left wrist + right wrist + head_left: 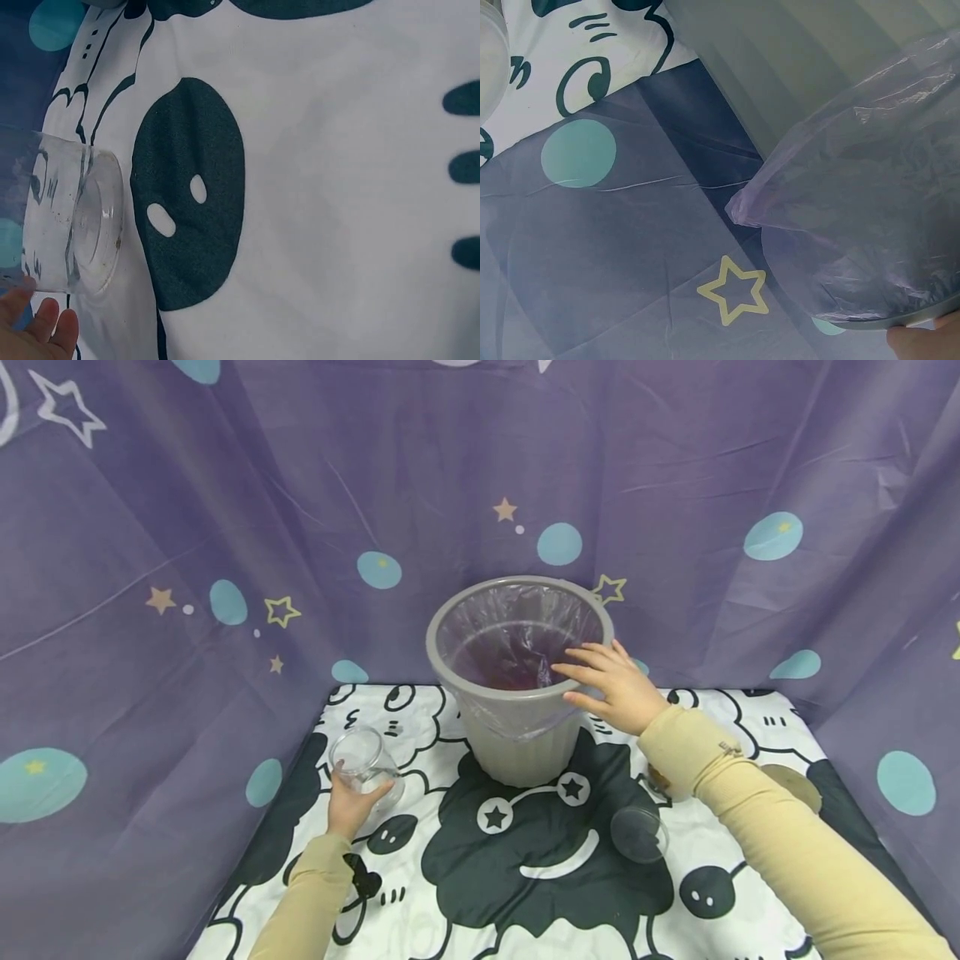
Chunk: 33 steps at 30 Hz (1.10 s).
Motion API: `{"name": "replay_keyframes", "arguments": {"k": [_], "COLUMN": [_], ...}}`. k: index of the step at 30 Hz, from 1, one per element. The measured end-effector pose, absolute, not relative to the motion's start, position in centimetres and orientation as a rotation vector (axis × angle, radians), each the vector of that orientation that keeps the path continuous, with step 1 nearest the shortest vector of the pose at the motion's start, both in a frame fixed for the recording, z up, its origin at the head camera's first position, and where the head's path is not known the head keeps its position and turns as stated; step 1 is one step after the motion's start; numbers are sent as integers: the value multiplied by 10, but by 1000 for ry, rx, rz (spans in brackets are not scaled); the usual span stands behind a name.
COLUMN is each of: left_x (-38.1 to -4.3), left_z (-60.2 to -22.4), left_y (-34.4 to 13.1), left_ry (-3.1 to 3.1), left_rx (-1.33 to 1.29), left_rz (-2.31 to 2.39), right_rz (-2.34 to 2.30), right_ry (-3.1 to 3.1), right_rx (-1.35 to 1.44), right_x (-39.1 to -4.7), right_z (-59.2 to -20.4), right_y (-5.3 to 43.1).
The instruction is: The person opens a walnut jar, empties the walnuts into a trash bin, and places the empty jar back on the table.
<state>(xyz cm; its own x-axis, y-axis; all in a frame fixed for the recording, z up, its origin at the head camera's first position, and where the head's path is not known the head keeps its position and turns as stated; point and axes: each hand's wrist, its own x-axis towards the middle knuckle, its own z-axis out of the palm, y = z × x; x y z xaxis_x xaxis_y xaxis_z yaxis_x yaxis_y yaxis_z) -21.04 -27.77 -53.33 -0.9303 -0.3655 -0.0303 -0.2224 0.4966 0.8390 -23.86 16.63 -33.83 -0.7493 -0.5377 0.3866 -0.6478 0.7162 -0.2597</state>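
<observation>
In the head view my left hand (351, 806) holds a clear jar (367, 768) at the left of the cloth, thumb on its near side. The left wrist view shows the jar's thick base (101, 221) and several fingertips (66, 326) by its wall. A grey trash bin (517, 752), upright at the back middle, is lined with a thin translucent purple bag (525, 606). Over the bin's right rim reaches my right hand (618, 693), fingers spread and holding nothing visible. In the right wrist view part of that hand (922, 343) touches the rim; the bag's edge (840, 172) hangs outside.
A clear round container (639, 835) lies right of the middle. Near my right sleeve is a small brownish object (658, 779), mostly hidden, and a round tan disc (798, 787). Purple curtains (465, 468) enclose the patterned cloth (420, 893) at the back and sides.
</observation>
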Motion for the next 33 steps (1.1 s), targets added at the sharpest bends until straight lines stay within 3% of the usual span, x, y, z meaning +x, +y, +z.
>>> {"name": "replay_keyframes", "arguments": {"k": [11, 33], "left_x": [-204, -192], "left_z": [-537, -495], "left_y": [-283, -294], "left_ry": [-2576, -2364], "left_rx": [429, 482], "left_rz": [-1408, -1391], "right_rz": [568, 578], "right_ry": [-2634, -2618], "right_rx": [935, 940], "right_x": [-238, -238], "right_z": [-340, -341], "right_y": [167, 167]}}
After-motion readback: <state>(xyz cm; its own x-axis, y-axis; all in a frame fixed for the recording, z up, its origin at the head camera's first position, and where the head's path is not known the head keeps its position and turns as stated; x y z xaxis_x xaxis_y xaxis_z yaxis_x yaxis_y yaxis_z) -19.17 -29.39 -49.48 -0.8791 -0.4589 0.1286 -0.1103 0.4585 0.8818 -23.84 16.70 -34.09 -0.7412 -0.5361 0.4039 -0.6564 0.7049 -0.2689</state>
